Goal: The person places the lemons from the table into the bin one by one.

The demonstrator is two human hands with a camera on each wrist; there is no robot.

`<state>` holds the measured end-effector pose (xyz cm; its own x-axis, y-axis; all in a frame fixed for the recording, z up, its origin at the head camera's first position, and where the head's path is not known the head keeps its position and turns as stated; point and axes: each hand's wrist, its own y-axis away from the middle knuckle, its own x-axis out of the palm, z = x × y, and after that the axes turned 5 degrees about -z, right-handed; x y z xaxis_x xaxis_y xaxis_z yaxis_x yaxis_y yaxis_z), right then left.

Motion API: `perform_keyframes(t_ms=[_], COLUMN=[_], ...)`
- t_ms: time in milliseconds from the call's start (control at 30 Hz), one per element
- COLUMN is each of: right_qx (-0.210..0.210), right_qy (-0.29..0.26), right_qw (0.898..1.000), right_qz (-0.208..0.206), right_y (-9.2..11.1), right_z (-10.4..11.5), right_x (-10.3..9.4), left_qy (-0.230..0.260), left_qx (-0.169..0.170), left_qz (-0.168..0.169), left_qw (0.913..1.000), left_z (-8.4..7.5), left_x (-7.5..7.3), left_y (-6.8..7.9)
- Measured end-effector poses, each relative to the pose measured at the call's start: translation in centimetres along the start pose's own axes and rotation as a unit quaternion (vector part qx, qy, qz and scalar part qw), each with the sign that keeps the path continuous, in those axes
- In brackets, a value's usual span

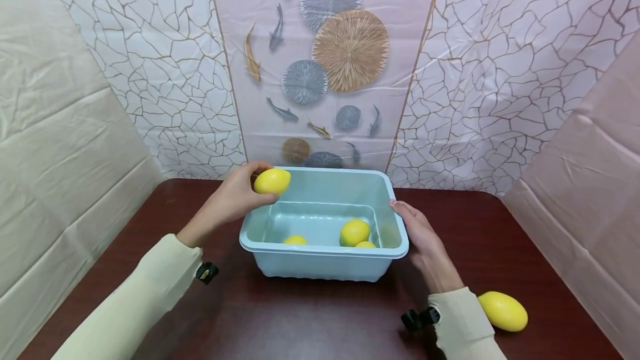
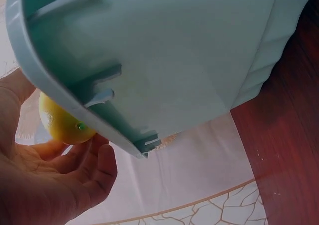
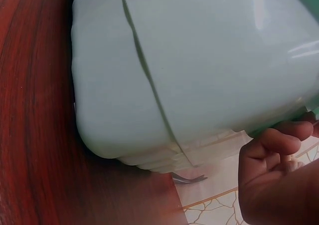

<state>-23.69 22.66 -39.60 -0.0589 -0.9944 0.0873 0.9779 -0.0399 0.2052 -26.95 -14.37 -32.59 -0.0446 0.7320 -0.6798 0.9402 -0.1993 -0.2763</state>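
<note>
My left hand (image 1: 239, 192) pinches a yellow lemon (image 1: 272, 181) between thumb and fingers, over the left back corner of a light blue plastic basin (image 1: 320, 263). In the left wrist view the held lemon (image 2: 64, 121) shows just past the basin's rim (image 2: 47, 80), its green stem spot visible. On the basin's right side my right hand (image 1: 422, 235) grips the rim, thumb on top and fingers curled beneath, as the right wrist view shows of the hand (image 3: 279, 160). Inside the basin lie several lemons (image 1: 355, 232), some partly hidden by the front wall.
Another lemon (image 1: 504, 311) lies on the dark red-brown table (image 1: 310, 321), right beside my right sleeve. Behind the table's back edge hangs a patterned cloth (image 1: 320, 126), and pale cloth walls (image 1: 575, 193) stand at both sides.
</note>
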Motion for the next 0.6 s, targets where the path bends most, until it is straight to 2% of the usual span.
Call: perform_keyframes(t_ms=[367, 600], right_qx=[-0.002, -0.004], right_qy=[0.004, 0.011], right_qw=[1.000, 1.000], right_qz=[0.003, -0.001], right_y=[-0.2, -0.2], right_z=[-0.2, -0.3], right_x=[0.0, -0.1], left_qy=[-0.059, -0.121], left_qx=[0.049, 0.107], left_qz=[0.024, 0.051], left_qw=[0.9967, 0.9856], left_z=[-0.2, 0.4], left_x=[1.2, 2.1], left_y=[-0.6, -1.0])
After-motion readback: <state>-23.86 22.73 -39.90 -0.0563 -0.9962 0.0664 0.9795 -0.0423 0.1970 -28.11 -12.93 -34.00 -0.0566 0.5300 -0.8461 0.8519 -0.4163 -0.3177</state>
